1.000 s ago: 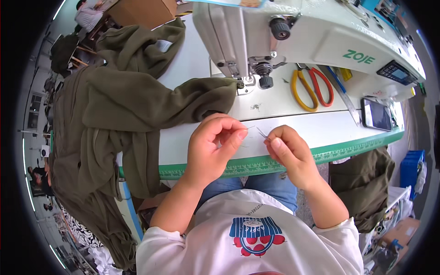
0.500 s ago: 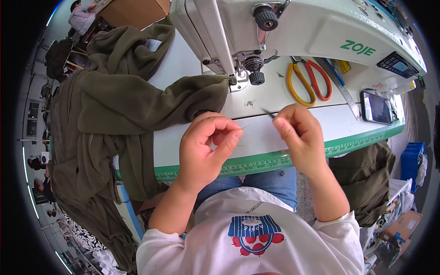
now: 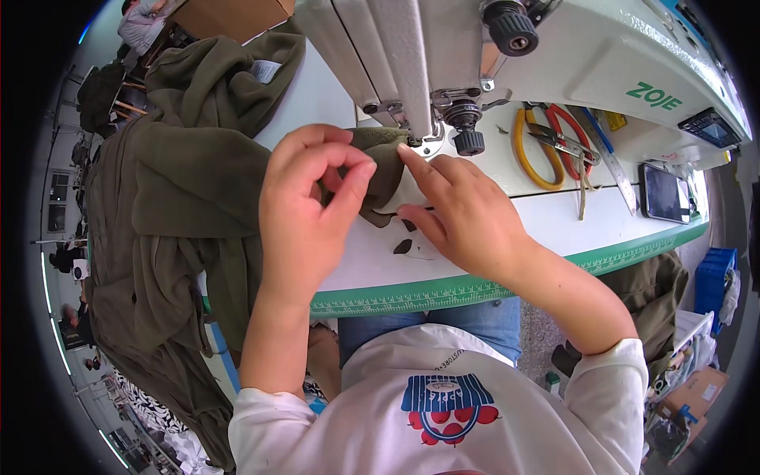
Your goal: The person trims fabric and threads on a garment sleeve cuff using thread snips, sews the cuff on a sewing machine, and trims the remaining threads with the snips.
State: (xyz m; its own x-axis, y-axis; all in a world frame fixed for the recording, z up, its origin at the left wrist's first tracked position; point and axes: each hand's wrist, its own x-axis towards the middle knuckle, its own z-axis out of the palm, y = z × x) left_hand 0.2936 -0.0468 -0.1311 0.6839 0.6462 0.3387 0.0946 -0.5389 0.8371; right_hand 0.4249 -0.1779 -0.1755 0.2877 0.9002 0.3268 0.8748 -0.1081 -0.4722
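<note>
An olive-brown garment (image 3: 190, 186) runs across the table, its narrow end lying by the presser foot (image 3: 416, 141) of a white sewing machine (image 3: 586, 63). My left hand (image 3: 305, 210) is over this cloth, thumb and index fingertip drawn together in a pinch; whatever they hold is too small to see. My right hand (image 3: 471, 210) reaches in from the other side with its index finger stretched out, the tip touching the cloth edge beside the presser foot. Its thumb stands apart from that finger. Small dark scraps (image 3: 402, 247) lie on the white tabletop below.
Right of the machine's needle area lie scissors with yellow and red handles (image 3: 525, 150), metal snips (image 3: 564, 144) with a brown strip, a metal ruler (image 3: 617, 170) and a phone (image 3: 665, 194). A green measuring tape strip (image 3: 475, 289) edges the table. More olive cloth (image 3: 653, 297) hangs at right.
My right hand has moved left to the cloth and no longer holds the dark thin tool. Metal snips now lie on the scissors. My left hand has moved up and left.
</note>
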